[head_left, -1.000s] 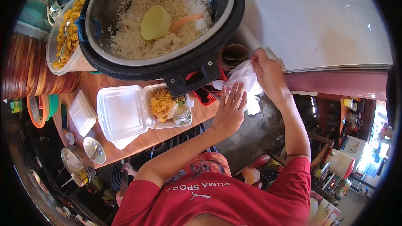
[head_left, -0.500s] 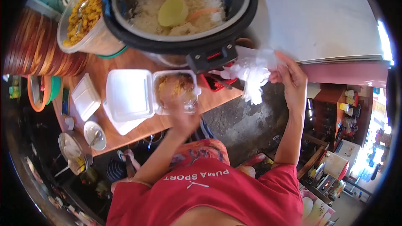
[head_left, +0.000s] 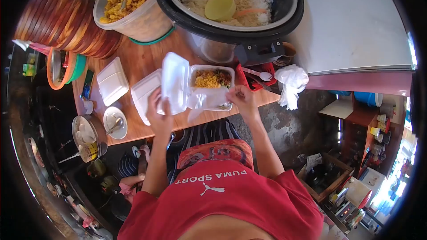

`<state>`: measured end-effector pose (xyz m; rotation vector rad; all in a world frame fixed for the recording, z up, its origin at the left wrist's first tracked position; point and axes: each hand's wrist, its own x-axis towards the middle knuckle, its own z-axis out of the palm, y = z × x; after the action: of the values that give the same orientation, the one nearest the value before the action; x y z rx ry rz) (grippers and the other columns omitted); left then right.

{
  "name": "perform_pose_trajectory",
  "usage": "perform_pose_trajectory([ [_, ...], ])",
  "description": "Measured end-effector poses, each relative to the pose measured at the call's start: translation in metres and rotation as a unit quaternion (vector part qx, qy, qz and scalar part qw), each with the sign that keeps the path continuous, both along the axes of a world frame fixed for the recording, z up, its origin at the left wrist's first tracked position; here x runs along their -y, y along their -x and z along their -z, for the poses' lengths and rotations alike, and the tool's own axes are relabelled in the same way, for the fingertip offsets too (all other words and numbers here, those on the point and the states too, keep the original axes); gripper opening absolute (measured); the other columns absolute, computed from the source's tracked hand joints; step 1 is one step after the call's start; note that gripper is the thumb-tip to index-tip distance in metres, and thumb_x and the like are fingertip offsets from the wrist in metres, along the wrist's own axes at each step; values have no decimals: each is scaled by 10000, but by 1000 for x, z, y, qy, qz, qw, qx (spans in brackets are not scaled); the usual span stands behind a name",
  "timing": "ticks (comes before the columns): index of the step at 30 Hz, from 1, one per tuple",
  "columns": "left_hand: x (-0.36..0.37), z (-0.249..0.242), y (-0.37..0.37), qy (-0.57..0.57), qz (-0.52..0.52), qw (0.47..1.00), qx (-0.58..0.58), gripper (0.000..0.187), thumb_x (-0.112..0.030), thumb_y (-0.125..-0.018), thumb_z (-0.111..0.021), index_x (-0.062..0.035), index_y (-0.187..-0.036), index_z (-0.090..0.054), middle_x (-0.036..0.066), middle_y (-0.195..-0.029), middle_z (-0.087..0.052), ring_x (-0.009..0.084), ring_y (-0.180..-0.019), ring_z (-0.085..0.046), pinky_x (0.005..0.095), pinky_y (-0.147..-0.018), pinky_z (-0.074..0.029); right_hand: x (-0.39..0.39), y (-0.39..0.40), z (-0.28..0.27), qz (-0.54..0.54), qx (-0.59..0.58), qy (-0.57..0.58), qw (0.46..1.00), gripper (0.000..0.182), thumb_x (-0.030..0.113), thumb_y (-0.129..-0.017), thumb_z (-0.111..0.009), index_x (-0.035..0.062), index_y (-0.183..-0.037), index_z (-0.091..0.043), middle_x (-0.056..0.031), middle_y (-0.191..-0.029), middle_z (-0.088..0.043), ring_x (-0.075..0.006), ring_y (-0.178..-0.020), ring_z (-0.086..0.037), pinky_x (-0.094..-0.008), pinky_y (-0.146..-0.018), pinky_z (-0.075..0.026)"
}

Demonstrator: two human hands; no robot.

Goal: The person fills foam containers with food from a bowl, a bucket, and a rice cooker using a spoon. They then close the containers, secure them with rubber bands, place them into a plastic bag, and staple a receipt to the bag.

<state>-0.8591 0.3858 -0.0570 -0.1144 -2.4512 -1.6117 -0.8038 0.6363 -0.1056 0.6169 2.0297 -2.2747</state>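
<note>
The right hand's (head_left: 243, 100) thumb and fingers are pinched together on a corner of a clear plastic sheet (head_left: 208, 98), which hangs over the front part of an open foam box (head_left: 232, 75). The left hand's (head_left: 160, 114) fingers are parted at the edge of the box's raised lid (head_left: 175, 78); whether they grip it, I cannot tell. The box sits near the table's (head_left: 144, 49) front edge, with yellow food (head_left: 208, 79) inside. Just right of it is a red basket (head_left: 255, 87); behind stands a big rice pot (head_left: 238, 29). Farther left lies a closed foam container (head_left: 113, 81).
</note>
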Motion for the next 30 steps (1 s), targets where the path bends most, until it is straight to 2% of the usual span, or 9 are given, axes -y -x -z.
perform_pose_trajectory([
  [5,-46,33,-42,81,142,980,-114,620,-56,-724,-647,9,-1291,-403,202,-1353,-407,325,-1231,-414,429,-1016,-339,16,17,60,46,-44,-48,997,191,10,-885,-501,-33,-1053,-582,-83,-968,-617,-181,-942,-595,-296,-826,-474],
  [8,-62,55,-56,171,196,955,-140,661,-47,-680,-645,-25,-1302,-421,178,-1372,-399,367,-1245,-386,469,-1038,-290,6,8,56,20,-159,-328,931,296,-65,-806,-485,-29,-1083,-585,-175,-1118,-582,-306,-1053,-560,-348,-875,-453],
  [11,-75,80,-66,232,224,935,-150,644,-84,-712,-645,-70,-1318,-427,122,-1388,-400,322,-1282,-353,468,-1063,-232,-2,-8,75,19,-133,-321,938,324,-73,-778,-477,-30,-1081,-583,-211,-1148,-561,-372,-1102,-511,-398,-942,-406],
  [14,-83,100,-71,268,253,918,-147,548,-85,-767,-604,-114,-1299,-474,49,-1395,-404,254,-1310,-326,472,-1075,-207,-7,-19,101,6,-137,-439,888,353,-88,-755,-477,-28,-1089,-577,-208,-1168,-552,-359,-1106,-517,-396,-941,-412],
  [19,-81,114,-63,324,281,885,-178,456,-32,-798,-547,-139,-1241,-543,-7,-1365,-451,223,-1282,-369,470,-1063,-219,5,-23,110,79,-105,-193,972,370,-122,-757,-407,-12,-1058,-593,-197,-1167,-538,-355,-1144,-476,-383,-969,-357],
  [22,-71,107,-60,318,301,883,-171,435,-44,-808,-537,-159,-1227,-559,-31,-1351,-465,208,-1284,-366,473,-1074,-208,9,-28,102,76,-169,-281,942,352,-123,-762,-403,-16,-1037,-597,-178,-1153,-505,-325,-1120,-455,-358,-981,-337],
  [25,-60,112,-58,314,325,872,-186,420,-85,-815,-550,-168,-1226,-559,-46,-1351,-463,196,-1286,-361,467,-1085,-199,15,-38,116,78,-143,-185,969,331,-134,-747,-417,-21,-998,-602,-164,-1136,-463,-295,-1105,-422,-343,-978,-322],
  [28,-58,115,-57,330,336,861,-191,411,-122,-821,-561,-178,-1228,-555,-57,-1351,-460,188,-1287,-359,459,-1091,-197,8,-36,116,92,-181,-203,958,292,-134,-737,-455,-29,-968,-600,-135,-1006,-499,-243,-1014,-484,-322,-897,-380],
  [30,-59,115,-57,340,339,857,-189,408,-137,-826,-564,-184,-1231,-552,-60,-1353,-457,187,-1284,-361,453,-1091,-201,6,-36,118,130,-120,-100,979,243,-110,-758,-488,-25,-955,-603,-100,-940,-517,-193,-946,-512,-292,-833,-404],
])
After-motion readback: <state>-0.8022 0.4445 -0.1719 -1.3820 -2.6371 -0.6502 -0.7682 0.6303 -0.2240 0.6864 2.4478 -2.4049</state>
